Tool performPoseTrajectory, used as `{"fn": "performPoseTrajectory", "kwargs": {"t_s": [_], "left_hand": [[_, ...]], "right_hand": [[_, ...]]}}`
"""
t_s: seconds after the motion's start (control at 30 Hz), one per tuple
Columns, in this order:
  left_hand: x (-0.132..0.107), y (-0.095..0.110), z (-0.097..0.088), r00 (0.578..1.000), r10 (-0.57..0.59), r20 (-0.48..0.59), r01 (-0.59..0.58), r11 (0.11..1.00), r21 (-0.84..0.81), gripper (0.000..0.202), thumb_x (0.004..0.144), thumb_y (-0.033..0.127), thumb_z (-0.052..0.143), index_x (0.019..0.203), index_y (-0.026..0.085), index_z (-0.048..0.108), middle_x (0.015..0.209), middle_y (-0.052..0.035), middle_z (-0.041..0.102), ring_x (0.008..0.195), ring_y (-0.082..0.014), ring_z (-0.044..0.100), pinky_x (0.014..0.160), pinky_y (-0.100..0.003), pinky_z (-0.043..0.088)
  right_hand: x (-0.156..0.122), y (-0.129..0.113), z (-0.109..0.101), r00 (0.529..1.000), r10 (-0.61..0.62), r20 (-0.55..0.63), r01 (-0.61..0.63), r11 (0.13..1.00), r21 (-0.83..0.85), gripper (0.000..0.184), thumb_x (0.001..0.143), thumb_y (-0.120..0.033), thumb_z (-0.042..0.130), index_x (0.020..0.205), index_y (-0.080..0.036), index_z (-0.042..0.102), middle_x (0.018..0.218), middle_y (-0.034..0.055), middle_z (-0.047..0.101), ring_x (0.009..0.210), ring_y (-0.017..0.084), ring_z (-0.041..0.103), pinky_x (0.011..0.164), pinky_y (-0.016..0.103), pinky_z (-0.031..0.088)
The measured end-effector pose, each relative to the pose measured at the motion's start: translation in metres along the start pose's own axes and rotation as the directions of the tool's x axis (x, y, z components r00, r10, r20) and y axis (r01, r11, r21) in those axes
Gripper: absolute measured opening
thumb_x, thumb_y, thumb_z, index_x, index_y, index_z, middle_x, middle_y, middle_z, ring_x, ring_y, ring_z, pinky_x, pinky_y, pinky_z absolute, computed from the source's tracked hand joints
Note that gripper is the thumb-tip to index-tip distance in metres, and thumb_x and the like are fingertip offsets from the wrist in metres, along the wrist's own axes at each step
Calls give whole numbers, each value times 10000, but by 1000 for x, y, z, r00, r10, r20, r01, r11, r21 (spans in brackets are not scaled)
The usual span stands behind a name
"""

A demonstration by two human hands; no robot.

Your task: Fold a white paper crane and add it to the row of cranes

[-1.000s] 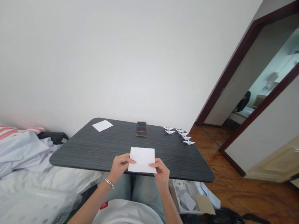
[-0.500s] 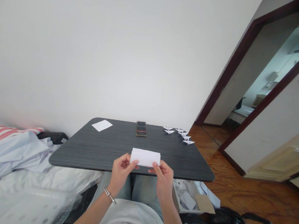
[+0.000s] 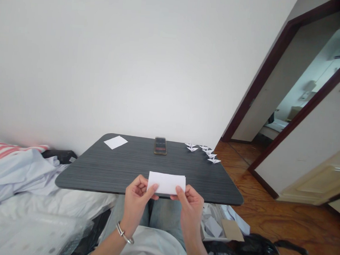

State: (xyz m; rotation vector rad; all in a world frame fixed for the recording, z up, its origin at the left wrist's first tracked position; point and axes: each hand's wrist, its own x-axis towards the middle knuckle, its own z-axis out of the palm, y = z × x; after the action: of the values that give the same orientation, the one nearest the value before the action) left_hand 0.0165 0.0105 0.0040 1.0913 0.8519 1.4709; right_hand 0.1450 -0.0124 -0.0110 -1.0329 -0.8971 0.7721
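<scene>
A white sheet of paper (image 3: 166, 182), folded into a wide rectangle, is held up at the near edge of the dark table (image 3: 126, 167). My left hand (image 3: 140, 193) pinches its left end, thumb in front and fingers curled behind. At the right end, my right hand (image 3: 188, 202) grips it the same way. The fingers behind the paper are partly hidden. On the far right of the table stand several folded paper cranes (image 3: 209, 153). A flat white sheet (image 3: 115, 142) lies at the far left.
A phone (image 3: 160, 146) lies at the table's back, near the wall. Below the right side sits a box of papers (image 3: 214, 225), beside a black plastic bag (image 3: 260, 252). Rumpled bedding (image 3: 23, 175) is on the left, and a doorway opens at the right.
Both hands have come slightly nearer my body with the folded paper, and they are a little farther apart. The paper looks slightly wider and lower in view.
</scene>
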Motion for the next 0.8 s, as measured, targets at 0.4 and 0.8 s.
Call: {"fn": "performPoseTrajectory", "kwargs": {"t_s": [0.4, 0.8], "left_hand": [[-6, 10, 5, 999, 27, 32, -26, 1000, -11, 334, 664, 200, 643, 865, 207, 377, 611, 49, 583, 544, -99, 558, 415, -176, 499], [-5, 9, 3, 999, 32, 30, -34, 998, 54, 417, 676, 216, 631, 1054, 190, 456, 671, 26, 575, 578, -98, 540, 431, -176, 506]], "right_hand": [[-4, -12, 5, 999, 9, -32, -7, 998, 58, 239, 689, -298, 638, 620, -172, 447, 504, -36, 573, 461, 113, 562, 451, 211, 477], [0, -11, 3, 992, 127, 21, -129, 984, 124, 209, 661, -303, 655, 747, -127, 581, 636, 31, 682, 555, 147, 614, 461, 213, 504]]}}
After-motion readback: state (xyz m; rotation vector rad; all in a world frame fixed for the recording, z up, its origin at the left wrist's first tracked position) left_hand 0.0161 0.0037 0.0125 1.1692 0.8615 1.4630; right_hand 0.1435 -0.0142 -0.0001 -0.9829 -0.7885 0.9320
